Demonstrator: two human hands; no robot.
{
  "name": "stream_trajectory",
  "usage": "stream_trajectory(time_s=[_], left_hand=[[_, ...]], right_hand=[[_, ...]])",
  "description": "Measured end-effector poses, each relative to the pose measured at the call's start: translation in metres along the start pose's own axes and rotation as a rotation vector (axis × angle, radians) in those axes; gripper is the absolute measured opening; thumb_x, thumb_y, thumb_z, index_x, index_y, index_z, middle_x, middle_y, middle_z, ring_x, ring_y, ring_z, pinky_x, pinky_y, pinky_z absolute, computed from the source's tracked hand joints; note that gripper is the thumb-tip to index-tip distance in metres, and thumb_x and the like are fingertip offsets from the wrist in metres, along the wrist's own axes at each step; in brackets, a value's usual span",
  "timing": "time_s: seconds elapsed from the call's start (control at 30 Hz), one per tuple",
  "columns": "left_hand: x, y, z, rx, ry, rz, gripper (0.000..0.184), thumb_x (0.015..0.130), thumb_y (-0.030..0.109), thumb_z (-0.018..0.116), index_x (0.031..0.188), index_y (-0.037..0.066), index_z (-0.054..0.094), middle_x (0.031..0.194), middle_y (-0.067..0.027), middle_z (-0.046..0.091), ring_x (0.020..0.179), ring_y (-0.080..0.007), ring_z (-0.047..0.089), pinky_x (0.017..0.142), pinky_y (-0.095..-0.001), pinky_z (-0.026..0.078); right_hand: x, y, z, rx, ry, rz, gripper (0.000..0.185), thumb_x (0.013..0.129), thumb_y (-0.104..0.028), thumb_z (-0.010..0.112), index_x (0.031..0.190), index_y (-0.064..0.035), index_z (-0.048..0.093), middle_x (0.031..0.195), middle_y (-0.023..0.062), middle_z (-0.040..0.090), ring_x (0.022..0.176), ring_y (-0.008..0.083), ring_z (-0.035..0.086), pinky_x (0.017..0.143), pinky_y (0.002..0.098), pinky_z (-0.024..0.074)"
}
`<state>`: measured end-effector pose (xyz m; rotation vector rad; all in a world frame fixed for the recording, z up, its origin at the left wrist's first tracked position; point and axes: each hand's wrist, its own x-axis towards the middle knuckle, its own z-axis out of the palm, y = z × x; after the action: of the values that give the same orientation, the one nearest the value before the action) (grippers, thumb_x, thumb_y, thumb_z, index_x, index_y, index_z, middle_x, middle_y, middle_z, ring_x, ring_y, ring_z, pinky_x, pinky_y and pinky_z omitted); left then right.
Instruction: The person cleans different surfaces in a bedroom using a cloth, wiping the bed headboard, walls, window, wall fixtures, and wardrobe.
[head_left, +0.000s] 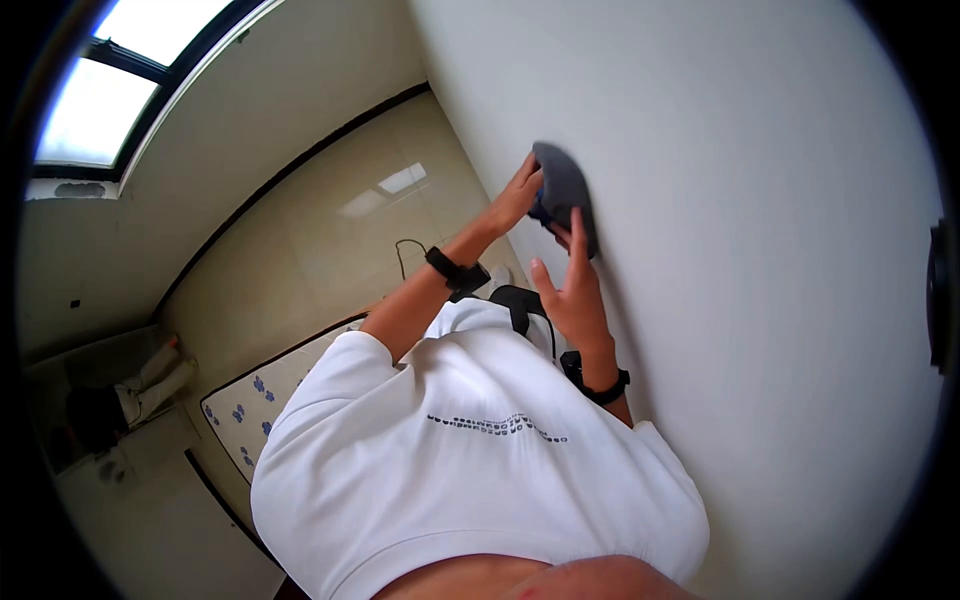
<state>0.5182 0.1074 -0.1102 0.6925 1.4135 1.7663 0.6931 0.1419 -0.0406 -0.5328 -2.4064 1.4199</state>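
A dark grey, rounded, cap-like thing is up against the pale wall, with a dark blue part along its lower left edge. My left hand grips that left edge, its fingertips partly hidden behind the grey surface. Lower down, my right hand has its fingers stretched out and touching the near end of the thing, while its thumb stands apart. The exact kind of the grey thing is unclear. Black bands sit on both wrists, and a small dark box is on the left one.
The pale wall rises along my right side. Below lie a shiny tiled floor with a dark cable and a mattress with blue flowers. A window is at upper left; a dark fixture is at far right.
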Motion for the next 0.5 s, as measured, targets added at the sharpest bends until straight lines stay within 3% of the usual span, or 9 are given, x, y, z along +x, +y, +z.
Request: stream_trajectory(time_s=[0.03,0.07,0.13,0.2,0.3,0.37,0.4,0.47,0.5], left_hand=[[0.002,0.018,-0.002,0.046,-0.055,0.247,0.047,0.102,0.041,0.044,0.136,0.010,0.038,0.118,-0.0037,0.050,0.102,-0.0143,0.047,0.090,-0.0316,0.041],[0.010,0.022,-0.003,0.046,-0.055,0.245,0.047,0.102,0.041,0.044,0.136,0.010,0.038,0.118,-0.0037,0.050,0.102,-0.0143,0.047,0.090,-0.0316,0.041],[0.022,0.028,-0.008,-0.044,-0.100,0.318,0.039,0.097,0.023,0.056,0.128,0.008,0.038,0.118,-0.0048,0.050,0.107,-0.0148,0.048,0.094,-0.0302,0.041],[0.025,0.019,-0.002,-0.085,-0.034,0.236,0.038,0.093,0.016,0.061,0.122,0.008,0.039,0.116,-0.0060,0.050,0.108,-0.0151,0.049,0.093,-0.0305,0.043],[0.031,-0.050,-0.007,-0.087,0.202,0.129,0.040,0.091,0.013,0.062,0.124,0.007,0.039,0.117,-0.0077,0.052,0.106,-0.0172,0.052,0.091,-0.0329,0.045],[0.026,-0.095,-0.010,-0.002,0.361,-0.174,0.036,0.101,0.025,0.052,0.130,0.008,0.041,0.123,-0.0053,0.051,0.113,-0.0181,0.051,0.097,-0.0311,0.043],[0.029,-0.115,-0.017,-0.014,0.360,-0.184,0.036,0.101,0.025,0.052,0.130,0.008,0.041,0.123,-0.0053,0.051,0.113,-0.0181,0.051,0.097,-0.0311,0.043],[0.031,-0.159,-0.045,0.082,0.088,-0.161,0.040,0.101,0.029,0.052,0.133,0.008,0.042,0.127,-0.0053,0.051,0.118,-0.0183,0.050,0.100,-0.0320,0.043],[0.029,-0.184,-0.050,-0.199,0.096,-0.259,0.046,0.097,0.027,0.059,0.136,0.008,0.042,0.130,-0.0067,0.051,0.122,-0.0194,0.050,0.104,-0.0335,0.041]], right_hand=[[0.005,-0.017,-0.004,0.012,0.026,-0.016,0.080,0.092,-0.018,0.060,0.153,0.0018,0.012,0.143,0.0317,0.042,0.133,0.0400,0.046,0.110,0.0435,0.0363],[0.007,-0.025,-0.009,0.024,0.055,-0.032,0.079,0.092,-0.018,0.060,0.153,0.0025,0.013,0.144,0.0319,0.041,0.133,0.0399,0.046,0.110,0.0437,0.0360],[0.007,-0.024,-0.006,0.004,0.080,-0.044,0.079,0.092,-0.017,0.060,0.153,0.0009,0.013,0.143,0.0318,0.042,0.133,0.0409,0.045,0.110,0.0443,0.0366],[0.011,-0.020,-0.004,-0.023,0.116,-0.061,0.078,0.092,-0.017,0.060,0.154,-0.0007,0.014,0.143,0.0318,0.042,0.132,0.0420,0.045,0.109,0.0449,0.0371],[0.013,0.010,0.006,-0.141,0.045,0.033,0.077,0.091,-0.018,0.059,0.156,-0.0132,0.018,0.141,0.0310,0.045,0.131,0.0458,0.044,0.106,0.0471,0.0398],[0.006,0.034,0.020,-0.150,0.040,0.109,0.077,0.091,-0.017,0.060,0.155,-0.0119,0.019,0.145,0.0288,0.042,0.133,0.0444,0.042,0.109,0.0458,0.0367],[0.007,0.047,0.027,-0.155,0.033,0.162,0.076,0.090,-0.016,0.061,0.155,-0.0106,0.021,0.148,0.0266,0.040,0.136,0.0430,0.040,0.112,0.0446,0.0337],[0.013,0.080,0.050,-0.137,0.036,0.203,0.076,0.090,-0.015,0.061,0.155,-0.0112,0.023,0.147,0.0279,0.040,0.136,0.0432,0.040,0.111,0.0449,0.0340],[0.012,0.094,0.055,-0.167,0.050,0.201,0.075,0.090,-0.016,0.060,0.155,-0.0134,0.023,0.145,0.0296,0.042,0.134,0.0448,0.041,0.109,0.0463,0.0363]])
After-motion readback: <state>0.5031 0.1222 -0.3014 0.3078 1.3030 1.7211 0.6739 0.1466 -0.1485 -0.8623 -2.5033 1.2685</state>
